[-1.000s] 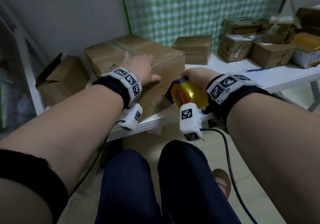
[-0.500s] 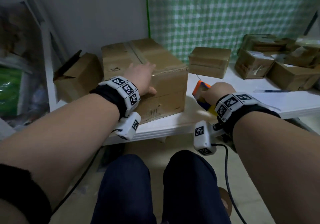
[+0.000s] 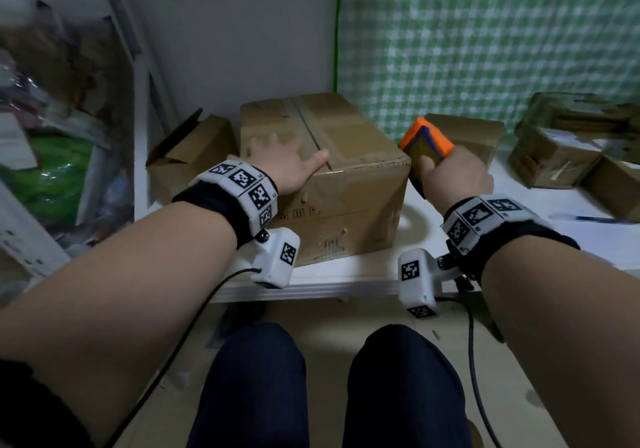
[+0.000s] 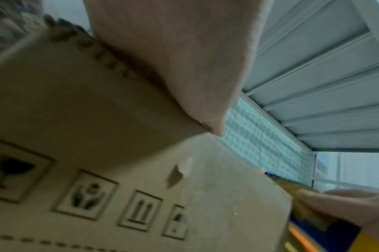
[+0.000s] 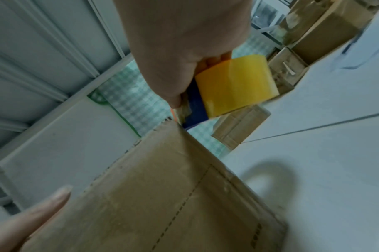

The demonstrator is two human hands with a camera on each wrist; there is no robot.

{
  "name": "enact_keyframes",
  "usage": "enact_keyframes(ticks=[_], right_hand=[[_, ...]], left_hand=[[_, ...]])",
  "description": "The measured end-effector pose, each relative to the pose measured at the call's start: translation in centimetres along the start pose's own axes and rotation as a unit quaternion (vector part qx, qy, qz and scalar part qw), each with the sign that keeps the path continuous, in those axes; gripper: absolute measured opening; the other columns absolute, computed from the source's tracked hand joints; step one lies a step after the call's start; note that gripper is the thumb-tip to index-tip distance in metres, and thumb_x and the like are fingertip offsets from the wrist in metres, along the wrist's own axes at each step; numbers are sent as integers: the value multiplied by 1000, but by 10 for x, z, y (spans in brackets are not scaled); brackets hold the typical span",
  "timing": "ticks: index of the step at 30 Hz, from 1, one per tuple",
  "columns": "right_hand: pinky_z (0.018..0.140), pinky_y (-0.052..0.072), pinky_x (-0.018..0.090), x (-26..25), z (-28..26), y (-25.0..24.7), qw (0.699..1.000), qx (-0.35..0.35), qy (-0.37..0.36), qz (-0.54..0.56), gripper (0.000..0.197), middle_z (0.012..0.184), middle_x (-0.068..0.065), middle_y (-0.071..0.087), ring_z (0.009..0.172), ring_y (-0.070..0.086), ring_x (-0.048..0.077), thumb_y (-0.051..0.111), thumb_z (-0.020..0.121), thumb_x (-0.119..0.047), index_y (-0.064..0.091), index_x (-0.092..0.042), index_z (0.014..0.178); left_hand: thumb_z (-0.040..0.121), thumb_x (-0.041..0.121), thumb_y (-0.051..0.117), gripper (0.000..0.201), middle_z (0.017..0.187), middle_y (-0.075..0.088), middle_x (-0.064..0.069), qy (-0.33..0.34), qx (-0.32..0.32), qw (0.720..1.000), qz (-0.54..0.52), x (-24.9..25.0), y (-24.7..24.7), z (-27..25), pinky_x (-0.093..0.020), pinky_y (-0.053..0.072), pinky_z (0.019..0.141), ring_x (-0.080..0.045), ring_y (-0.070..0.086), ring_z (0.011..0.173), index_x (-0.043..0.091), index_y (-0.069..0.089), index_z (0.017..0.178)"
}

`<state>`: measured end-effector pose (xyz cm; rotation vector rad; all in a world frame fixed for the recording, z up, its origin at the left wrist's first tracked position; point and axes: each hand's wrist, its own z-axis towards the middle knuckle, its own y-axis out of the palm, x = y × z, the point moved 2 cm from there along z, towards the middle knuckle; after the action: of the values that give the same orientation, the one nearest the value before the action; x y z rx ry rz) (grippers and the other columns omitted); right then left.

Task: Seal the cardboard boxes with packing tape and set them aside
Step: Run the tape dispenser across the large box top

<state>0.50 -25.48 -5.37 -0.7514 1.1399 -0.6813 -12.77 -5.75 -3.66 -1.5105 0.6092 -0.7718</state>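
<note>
A large closed cardboard box (image 3: pixel 349 184) stands on the white table (image 3: pixel 346 285), shipping symbols printed on its near side (image 4: pixel 85 196). My left hand (image 3: pixel 287 163) lies flat on its top near the front edge, fingers spread and thumb along the seam. My right hand (image 3: pixel 453 177) grips an orange and blue tape dispenser (image 3: pixel 426 142) beside the box's right top corner. The yellow tape roll (image 5: pixel 236 85) shows in the right wrist view, just past the box's corner (image 5: pixel 173 187).
An open empty box (image 3: pixel 187 156) sits left of the big one against the wall. A small box (image 3: pixel 471 136) stands behind the dispenser, and several more boxes (image 3: pixel 568 156) are piled at the right. A pen (image 3: pixel 595 219) lies on the table. Cluttered shelves stand at far left.
My right hand has lifted the dispenser from below the table edge up to the box's right top corner. The left hand has stayed flat on the box. My head has turned left.
</note>
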Motion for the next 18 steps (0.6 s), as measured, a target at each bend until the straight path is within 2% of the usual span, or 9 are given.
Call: enact_keyframes(ticks=[2, 4, 5, 7, 8, 10, 12, 15, 18], right_hand=[[81, 41, 41, -8, 3, -6, 996, 61, -59, 2, 30, 93, 14, 58, 90, 54, 34, 51, 92, -40, 52, -10, 97], [104, 28, 48, -16, 9, -10, 990, 92, -107, -1, 29, 105, 15, 59, 111, 48, 36, 53, 91, -37, 53, -9, 100], [109, 21, 52, -21, 12, -11, 988, 93, -127, -1, 28, 109, 14, 58, 118, 44, 35, 54, 91, -37, 53, -10, 99], [111, 16, 57, -36, 15, -13, 983, 83, -163, 1, 25, 111, 13, 57, 123, 38, 34, 53, 92, -38, 50, -13, 94], [111, 17, 58, -44, 17, -13, 981, 74, -179, 2, 25, 112, 12, 57, 124, 37, 34, 53, 92, -39, 48, -15, 92], [110, 18, 60, -62, 18, -9, 978, 45, -205, -7, 25, 114, 12, 56, 127, 34, 34, 51, 93, -40, 48, -15, 94], [109, 19, 62, -81, 20, 1, 973, 14, -227, -31, 28, 117, 11, 56, 128, 33, 33, 50, 93, -41, 52, -14, 101], [108, 19, 65, -97, 22, 20, 972, -11, -228, -49, 33, 121, 8, 56, 130, 32, 32, 51, 93, -43, 55, -15, 109], [105, 25, 63, -100, 24, 32, 976, -1, -215, -21, 36, 128, 7, 54, 132, 30, 33, 52, 92, -42, 56, -14, 115]], left_hand=[[79, 82, 15, 85, 158, -4, -14, -38, -26, 999, -18, -9, 1, 0, -62, 8, 113, -46, -1, 142, 35, 13, 150], [76, 85, 17, 89, 158, -9, -15, -46, -44, 997, -33, -14, 2, 5, -60, 8, 113, -47, -2, 141, 35, 11, 150], [73, 88, 18, 94, 158, -7, -16, -44, -53, 997, -33, -16, 2, 9, -60, 8, 114, -47, 0, 142, 35, 11, 150], [66, 92, 19, 103, 158, 2, -15, -31, -80, 996, -21, -22, -3, 14, -56, 11, 115, -42, 7, 143, 33, 13, 150], [69, 90, 24, 100, 159, 5, -13, -21, -95, 995, -22, -24, -7, 15, -52, 13, 116, -39, 11, 144, 32, 14, 150], [83, 76, 34, 82, 159, 3, -9, 9, -111, 993, -28, -27, -15, 15, -45, 12, 117, -33, 8, 145, 32, 16, 150], [93, 60, 37, 66, 160, 2, -2, 78, -113, 990, -21, -24, -23, 10, -42, 5, 117, -28, 1, 146, 35, 15, 150], [96, 54, 32, 57, 159, 5, 11, 180, -163, 970, -4, -16, -25, 4, -39, 1, 118, -17, 0, 146, 42, 13, 148], [97, 54, 23, 57, 159, -4, 11, 213, -218, 952, 20, -12, -19, 2, -39, -4, 116, -17, -8, 146, 40, 7, 149]])
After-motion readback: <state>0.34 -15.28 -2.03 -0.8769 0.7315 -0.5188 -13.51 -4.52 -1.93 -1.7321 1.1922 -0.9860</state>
